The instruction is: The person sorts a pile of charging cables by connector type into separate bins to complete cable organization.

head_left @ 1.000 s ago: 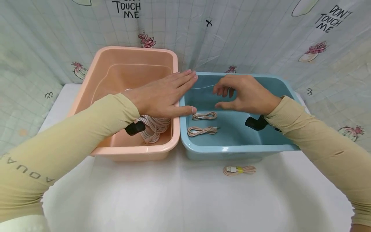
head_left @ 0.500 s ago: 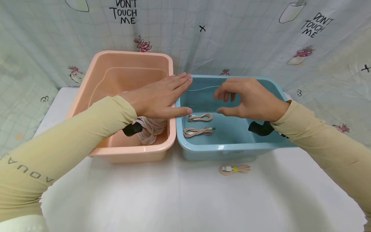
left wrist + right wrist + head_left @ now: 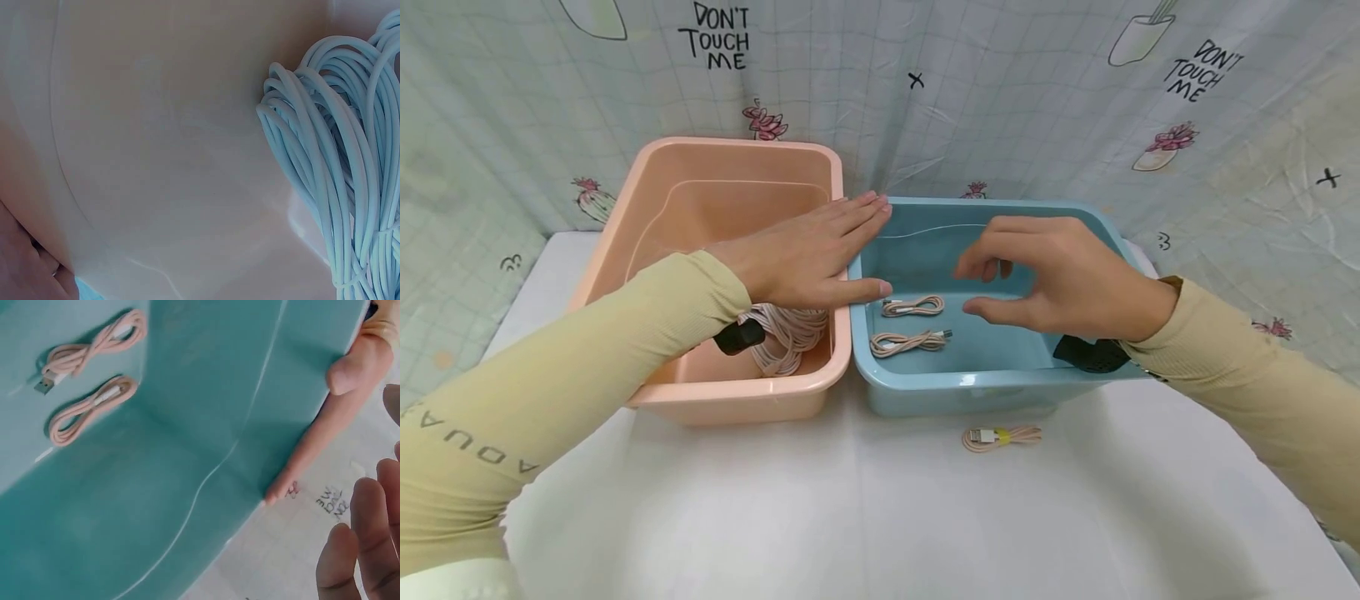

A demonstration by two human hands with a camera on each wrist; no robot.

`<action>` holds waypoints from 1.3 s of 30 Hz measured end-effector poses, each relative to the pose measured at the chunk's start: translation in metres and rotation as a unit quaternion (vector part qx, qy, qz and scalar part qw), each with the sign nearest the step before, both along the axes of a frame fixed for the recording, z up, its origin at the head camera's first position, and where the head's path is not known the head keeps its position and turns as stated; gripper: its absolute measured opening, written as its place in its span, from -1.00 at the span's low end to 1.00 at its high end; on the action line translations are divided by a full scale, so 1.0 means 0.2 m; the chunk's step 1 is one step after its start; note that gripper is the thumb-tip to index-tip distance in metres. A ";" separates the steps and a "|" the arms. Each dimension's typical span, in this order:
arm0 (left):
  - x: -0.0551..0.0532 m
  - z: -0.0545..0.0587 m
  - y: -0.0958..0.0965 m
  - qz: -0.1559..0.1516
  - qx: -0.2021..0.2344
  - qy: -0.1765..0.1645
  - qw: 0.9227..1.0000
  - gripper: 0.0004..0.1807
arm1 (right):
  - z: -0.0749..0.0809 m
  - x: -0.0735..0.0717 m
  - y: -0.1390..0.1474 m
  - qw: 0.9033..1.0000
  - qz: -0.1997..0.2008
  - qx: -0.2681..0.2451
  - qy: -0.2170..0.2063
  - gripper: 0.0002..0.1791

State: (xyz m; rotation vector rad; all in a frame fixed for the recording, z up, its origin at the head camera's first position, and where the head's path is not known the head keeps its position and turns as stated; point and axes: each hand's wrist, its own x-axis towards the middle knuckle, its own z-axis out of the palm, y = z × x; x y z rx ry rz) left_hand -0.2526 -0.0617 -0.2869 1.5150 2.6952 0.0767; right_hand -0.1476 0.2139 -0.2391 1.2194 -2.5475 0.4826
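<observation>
Left hand (image 3: 808,254) flat, fingers straight, over pink bin (image 3: 655,175) and blue bin (image 3: 1097,218) rims mid-tabletop. Right hand (image 3: 1056,275) loosely curled, empty, above two coiled cables (image 3: 910,325) in blue bin.

A light-blue rectangular plastic tub (image 3: 992,379) stands upright on the white table, touching a peach-pink rectangular plastic tub (image 3: 730,400) on its left. Two coiled pink USB cables (image 3: 910,325) lie flat on the blue tub's floor, near its left wall.

two tubs (image 3: 842,367) abreast; one cable (image 3: 1000,437) in front.
</observation>
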 end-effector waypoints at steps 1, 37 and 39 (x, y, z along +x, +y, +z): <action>0.00 0.00 0.00 0.000 0.000 0.000 1.000 0.03 | 0.00 0.01 0.00 1.000 0.005 -0.003 0.003 -0.69; -0.01 0.00 0.00 0.000 -0.009 -0.003 1.000 0.04 | -0.11 0.36 -0.07 0.992 0.108 0.030 -0.063 -0.78; -0.01 0.00 0.00 0.000 -0.008 -0.002 1.000 0.04 | -0.12 0.37 -0.07 0.991 0.105 0.037 -0.073 -0.75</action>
